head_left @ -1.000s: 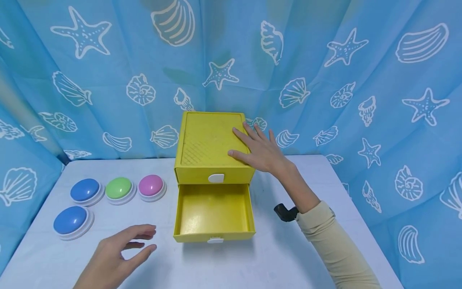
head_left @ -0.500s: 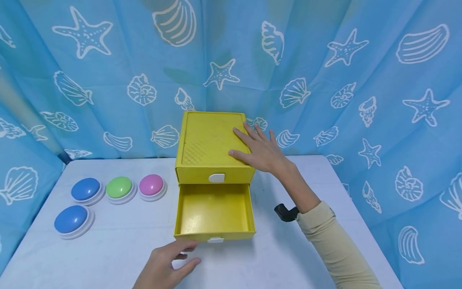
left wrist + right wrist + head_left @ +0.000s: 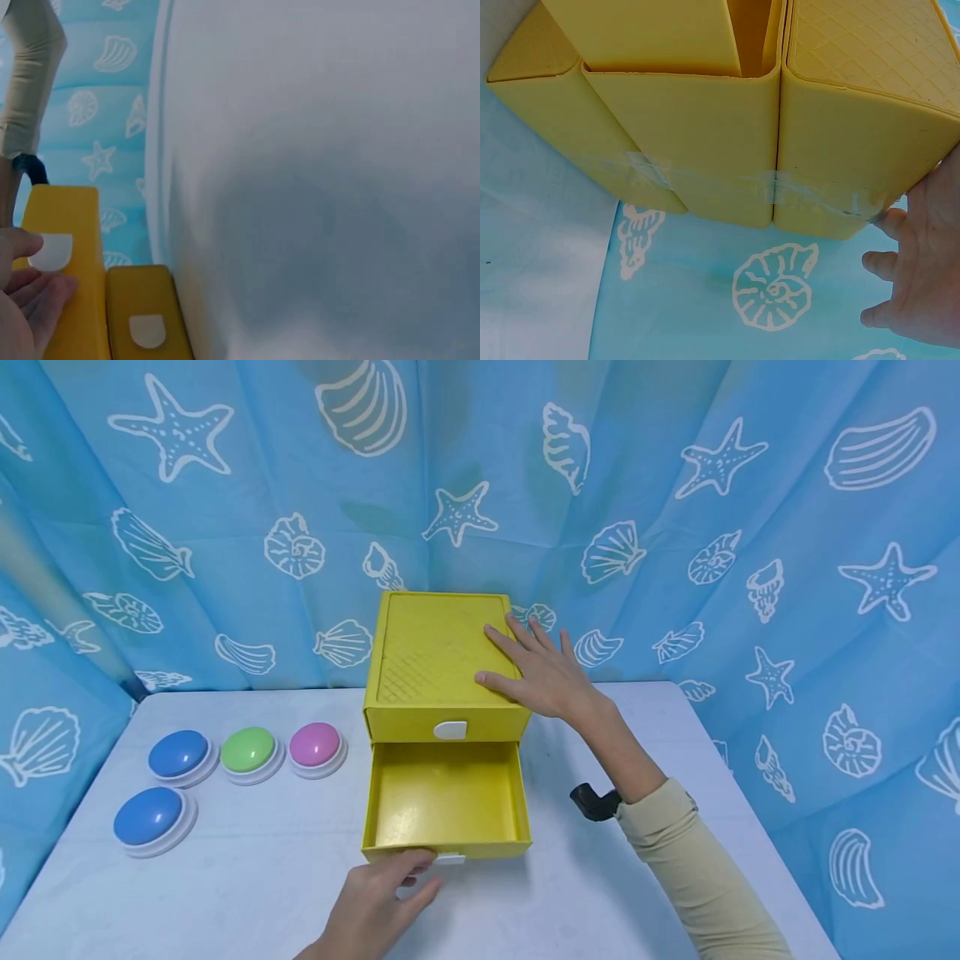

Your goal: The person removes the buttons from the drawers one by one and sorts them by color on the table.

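A yellow drawer unit (image 3: pixel 442 647) stands on the table, and its drawer (image 3: pixel 446 797) below the top one is pulled out with a bare yellow floor. At that drawer's front is my left hand (image 3: pixel 367 897), its fingertips right by the white handle (image 3: pixel 452 859). In the left wrist view, a gap shows between thumb and fingers, on either side of the handle (image 3: pixel 52 253). My right hand (image 3: pixel 551 681) rests on the right side of the unit's top with fingers spread. The right wrist view shows that hand (image 3: pixel 930 262) at the unit's edge.
On the table's left lie two blue push lights (image 3: pixel 178 753) (image 3: pixel 148 817), a green one (image 3: pixel 247 750) and a pink one (image 3: pixel 315 745). A blue curtain (image 3: pixel 465 468) with shell prints hangs behind. Clear tape (image 3: pixel 780 187) runs across the unit's side.
My left hand has moved right across the table to the front of the pulled-out drawer, by its handle. The right hand and the drawer have stayed in place.
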{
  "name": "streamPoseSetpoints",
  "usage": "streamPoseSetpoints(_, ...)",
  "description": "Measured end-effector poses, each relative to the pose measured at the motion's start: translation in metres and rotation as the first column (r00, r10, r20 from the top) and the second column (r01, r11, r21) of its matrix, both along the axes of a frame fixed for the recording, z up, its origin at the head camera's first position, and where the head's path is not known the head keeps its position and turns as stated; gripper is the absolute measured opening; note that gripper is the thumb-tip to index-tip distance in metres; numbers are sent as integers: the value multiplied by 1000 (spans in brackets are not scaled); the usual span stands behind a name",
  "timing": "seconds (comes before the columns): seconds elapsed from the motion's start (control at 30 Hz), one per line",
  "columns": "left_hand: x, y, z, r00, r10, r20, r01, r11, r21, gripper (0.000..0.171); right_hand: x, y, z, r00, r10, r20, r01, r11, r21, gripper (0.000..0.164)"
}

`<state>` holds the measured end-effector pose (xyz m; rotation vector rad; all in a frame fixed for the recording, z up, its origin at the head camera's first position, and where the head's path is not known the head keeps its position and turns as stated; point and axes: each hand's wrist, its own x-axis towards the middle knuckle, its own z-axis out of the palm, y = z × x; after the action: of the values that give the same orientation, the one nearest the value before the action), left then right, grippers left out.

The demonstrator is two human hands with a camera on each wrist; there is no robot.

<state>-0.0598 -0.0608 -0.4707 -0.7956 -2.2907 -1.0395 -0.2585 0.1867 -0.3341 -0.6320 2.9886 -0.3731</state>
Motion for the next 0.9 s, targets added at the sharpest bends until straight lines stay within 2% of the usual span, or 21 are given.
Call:
streamPoseSetpoints(0.07,-4,2,-1,998,8,-67,-9,1000,-13,19,0,0,0,1000,-2,-2,2,1000,1,80)
streamPoseSetpoints(0.17,-13,5,1,988,26,-152,-32,999,-37,37,0,0,0,1000,-8,-6,8,1000,0,79)
streamPoseSetpoints(0.33,-29,8,5,976,63,-206,-78,995,-65,48,0,0,-1,1000,-13,-10,13,1000,-2,79)
streamPoseSetpoints(0.47,-43,9,5,972,73,-224,-91,993,-74,50,-1,-1,-1,1000,-16,-11,16,1000,-1,79)
streamPoseSetpoints(0.63,-59,10,6,978,86,-193,-105,990,-94,50,-1,-1,-2,1000,-20,-17,21,1000,7,79)
streamPoseSetpoints(0.8,-75,11,7,980,106,-166,-123,988,-94,25,-1,-1,-2,1000,-16,-21,17,1000,2,79)
streamPoseSetpoints(0.9,-86,12,9,982,127,-139,-140,986,-90,23,-1,-2,-2,1000,-18,-26,18,1000,-1,79)
